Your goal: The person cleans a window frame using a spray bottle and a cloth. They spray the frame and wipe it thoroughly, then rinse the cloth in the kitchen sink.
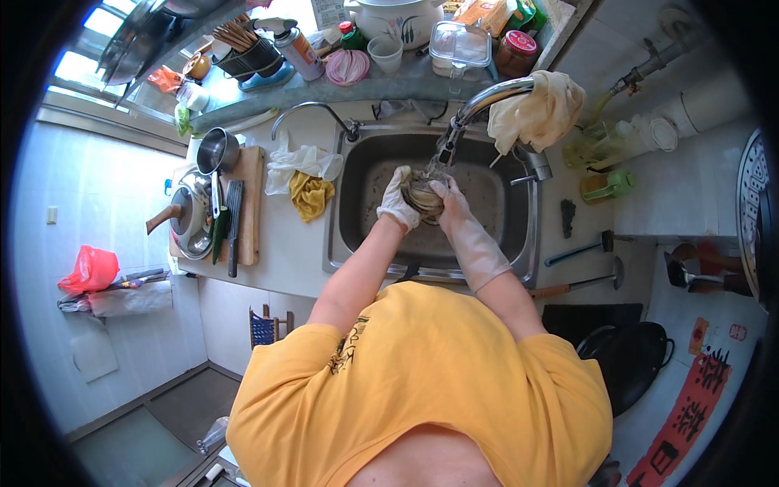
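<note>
My left hand [400, 199], in a white fabric glove, and my right hand [453, 207], in a translucent plastic glove reaching up the forearm, grip a rounded brown-and-grey banded object [422, 196] between them. It resembles a large shell, though its exact kind is unclear and the fingers cover its sides. Water runs onto it from a chrome kitchen faucet [447, 146]. Both hands are over the stainless steel sink [487, 213], and dark bits lie on the basin floor. A beige cloth [538, 112] is draped over the faucet's neck.
Left of the sink lie a yellow cloth [311, 196], a plastic bag [301, 164] and a wooden cutting board [251, 164] bearing a cleaver [234, 222], a cucumber [219, 236] and a saucepan [217, 152]. Rightward are a long-handled spatula [581, 285] and a green-lidded jug [602, 185]. Jars line the ledge [395, 88].
</note>
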`<state>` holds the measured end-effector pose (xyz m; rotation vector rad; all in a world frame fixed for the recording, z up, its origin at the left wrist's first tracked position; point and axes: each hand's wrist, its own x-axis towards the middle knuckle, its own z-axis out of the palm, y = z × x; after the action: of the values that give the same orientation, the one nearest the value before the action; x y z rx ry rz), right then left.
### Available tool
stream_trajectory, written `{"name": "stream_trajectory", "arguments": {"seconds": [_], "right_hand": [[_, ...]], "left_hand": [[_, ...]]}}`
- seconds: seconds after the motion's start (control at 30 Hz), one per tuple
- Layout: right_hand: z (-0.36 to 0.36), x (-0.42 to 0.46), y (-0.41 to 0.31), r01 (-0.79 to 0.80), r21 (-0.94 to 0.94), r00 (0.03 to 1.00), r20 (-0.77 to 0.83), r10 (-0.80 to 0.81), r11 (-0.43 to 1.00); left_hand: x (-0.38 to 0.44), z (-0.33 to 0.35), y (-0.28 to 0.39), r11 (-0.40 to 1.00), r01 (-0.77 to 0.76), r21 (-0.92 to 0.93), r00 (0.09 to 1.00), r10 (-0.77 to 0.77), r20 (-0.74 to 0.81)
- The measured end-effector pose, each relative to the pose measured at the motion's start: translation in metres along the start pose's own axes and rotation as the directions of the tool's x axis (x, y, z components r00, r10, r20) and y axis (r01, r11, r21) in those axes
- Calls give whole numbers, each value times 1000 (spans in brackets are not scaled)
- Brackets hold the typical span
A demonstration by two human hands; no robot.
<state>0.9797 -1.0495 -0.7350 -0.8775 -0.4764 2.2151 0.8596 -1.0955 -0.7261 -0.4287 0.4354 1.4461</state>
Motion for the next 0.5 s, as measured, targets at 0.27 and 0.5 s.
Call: {"name": "stream_trajectory", "arguments": {"seconds": [0.27, 0.5], "right_hand": [[5, 3, -4, 295, -956, 603, 184, -776, 3], [22, 0, -19, 5, -934, 913, -141, -382, 356]], "left_hand": [[43, 7, -24, 915, -167, 368, 986, 160, 48], [68, -19, -28, 945, -224, 238, 923, 284, -261]]}}
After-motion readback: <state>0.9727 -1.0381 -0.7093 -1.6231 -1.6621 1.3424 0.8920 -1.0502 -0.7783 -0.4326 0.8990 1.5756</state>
